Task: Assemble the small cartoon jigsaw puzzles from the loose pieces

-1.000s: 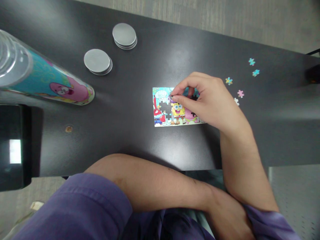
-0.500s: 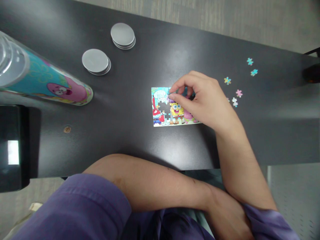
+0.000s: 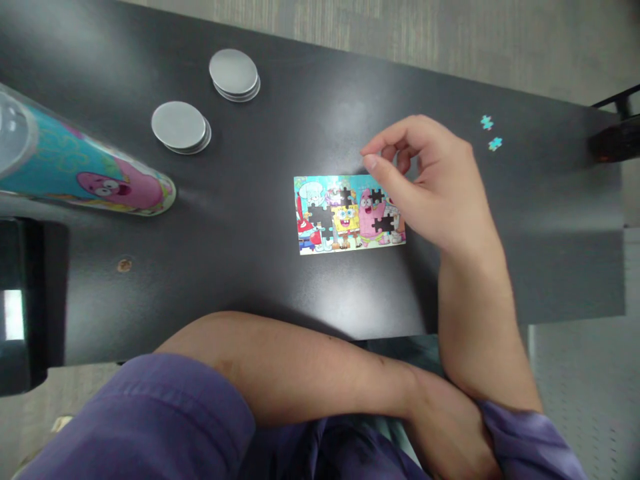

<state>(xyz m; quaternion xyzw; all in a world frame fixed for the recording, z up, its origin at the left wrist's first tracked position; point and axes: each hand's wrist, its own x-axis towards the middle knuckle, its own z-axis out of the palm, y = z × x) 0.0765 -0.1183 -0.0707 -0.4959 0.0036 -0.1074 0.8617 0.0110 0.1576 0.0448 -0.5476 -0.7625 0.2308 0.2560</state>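
Observation:
My right hand (image 3: 430,180) hovers over the upper right edge of a cartoon jigsaw puzzle (image 3: 345,249), thumb and forefinger pinched together. Whatever is between the fingertips, if anything, is too small to make out. The puzzle lies flat on the dark table, with several piece-shaped gaps at its left, top middle and right. My left forearm crosses in front of my body. My left hand (image 3: 457,433) is tucked beneath the right elbow, its fingers hidden by the right sleeve. Beyond the right hand lie a loose blue puzzle piece (image 3: 487,123) and a second blue piece (image 3: 495,144).
Two stacks of grey discs, a nearer stack (image 3: 179,125) and a farther stack (image 3: 233,72), rest on the table (image 3: 240,220). At the left are a cartoon-printed cylinder (image 3: 120,180) and a black glossy object (image 3: 23,267). A dark object (image 3: 615,140) is at the far right.
My right hand has moved up and right, off the puzzle, uncovering gaps in its top and right side. It now hides the nearer loose pieces. The view has shifted slightly.

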